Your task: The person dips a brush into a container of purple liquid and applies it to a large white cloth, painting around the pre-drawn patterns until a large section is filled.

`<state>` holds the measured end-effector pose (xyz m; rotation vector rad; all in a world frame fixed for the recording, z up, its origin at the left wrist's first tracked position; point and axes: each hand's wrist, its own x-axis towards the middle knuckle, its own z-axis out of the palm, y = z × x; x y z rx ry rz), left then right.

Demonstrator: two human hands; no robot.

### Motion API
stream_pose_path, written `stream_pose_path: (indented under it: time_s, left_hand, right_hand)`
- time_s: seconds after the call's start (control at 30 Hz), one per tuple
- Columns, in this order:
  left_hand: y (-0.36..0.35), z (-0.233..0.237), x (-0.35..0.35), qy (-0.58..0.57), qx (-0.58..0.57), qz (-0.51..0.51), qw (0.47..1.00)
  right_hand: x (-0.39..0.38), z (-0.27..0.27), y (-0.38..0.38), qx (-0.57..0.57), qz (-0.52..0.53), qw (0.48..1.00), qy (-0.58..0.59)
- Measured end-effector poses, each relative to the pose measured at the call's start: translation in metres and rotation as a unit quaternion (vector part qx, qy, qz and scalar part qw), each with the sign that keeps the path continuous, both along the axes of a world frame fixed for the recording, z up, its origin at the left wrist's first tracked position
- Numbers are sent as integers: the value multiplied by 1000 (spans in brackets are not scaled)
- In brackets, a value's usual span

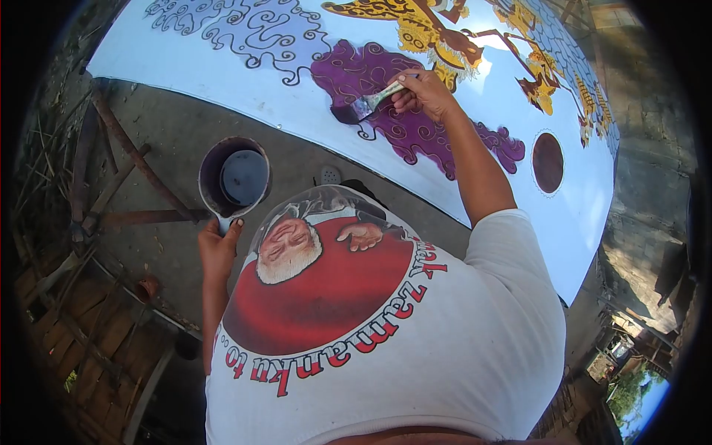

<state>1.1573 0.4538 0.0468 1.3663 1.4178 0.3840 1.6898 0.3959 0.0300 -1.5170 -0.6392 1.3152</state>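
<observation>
The right hand [423,93], in the upper middle of the frame, is closed around the pale handle of a flat paintbrush [365,107]. Its dark bristles touch a purple, curl-patterned cloud shape [356,70] on the large white painted cloth [222,81] that stretches across the top of the frame. The left hand [219,248], at centre left, grips the handle of 1 round grey metal cup [211,167] from below and holds it upright over the grey concrete floor [178,141]. Dark purple paint [243,176] fills the cup. A yellow and brown puppet figure [423,33] lies just above the brush hand, and 1 dark brown round spot [547,162] sits at right. The person's white T-shirt with a red circle [482,334] fills the lower frame.
</observation>
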Motion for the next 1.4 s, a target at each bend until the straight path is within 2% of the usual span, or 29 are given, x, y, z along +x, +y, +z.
stream_pose_path:
  time_s: [0.07,0.13,0.2,0.33,0.4,0.47,0.5,0.6,0.67,0.73,0.77,0.83,0.93,0.97,1.0,1.07,1.23,1.3,1.4]
  left_hand:
    - [-1,2,3,-18,1,3,1000]
    - [2,-1,-3,-16,-6,2,1000]
    - [2,-3,-2,-15,-10,3,1000]
    - [4,-3,-5,-13,11,-14,1000]
    - [4,-7,-6,-8,2,-16,1000]
    - [5,-9,-8,-13,12,-18,1000]
    - [5,-10,-9,-12,12,-20,1000]
    - [5,-9,-10,-9,-5,-22,1000]
    - [3,-8,-10,-22,-8,-15,1000]
    - [4,-14,-13,-21,0,-24,999]
    - [4,-14,-15,-18,10,-31,999]
    - [5,-10,-13,-18,6,-33,999]
    - [4,-8,-13,-13,0,-35,999]
    - [4,-8,-14,-11,-1,-34,999]
    - [3,-8,-14,-11,0,-36,999]
    - [3,-7,-14,-25,-2,-37,999]
    - [4,-7,-14,-13,7,-42,999]
    - [4,-7,-12,-13,9,-42,999]
    - [2,-6,-9,7,28,-48,998]
  right_hand:
    - [18,3,-9,-46,12,995,-90]
    - [21,0,-14,-28,-30,992,-122]
    - [22,-2,-20,19,-83,991,-103]
    - [35,10,-40,-72,38,992,-98]
    - [27,6,-43,-58,-6,993,-99]
    - [12,1,-44,13,-115,990,-75]
    - [12,4,-50,-14,-69,995,-74]
    - [14,15,-68,-81,-17,993,-82]
    - [16,2,-78,-65,-45,994,-72]
    - [3,-3,-80,-24,-170,984,-54]
    - [-5,-4,-83,-23,-172,983,-55]
    - [-18,-2,-90,-22,-109,994,4]
    - [-1,-1,-106,-46,-95,994,-39]
    - [4,-1,-110,-40,-122,991,-36]
    - [2,-2,-109,-39,-123,991,-36]
    - [-7,-5,-97,-17,-191,981,-37]
    - [-50,-33,-28,63,-244,968,20]
    - [-57,-39,3,105,-338,935,27]
    - [-69,-30,32,105,-299,948,19]
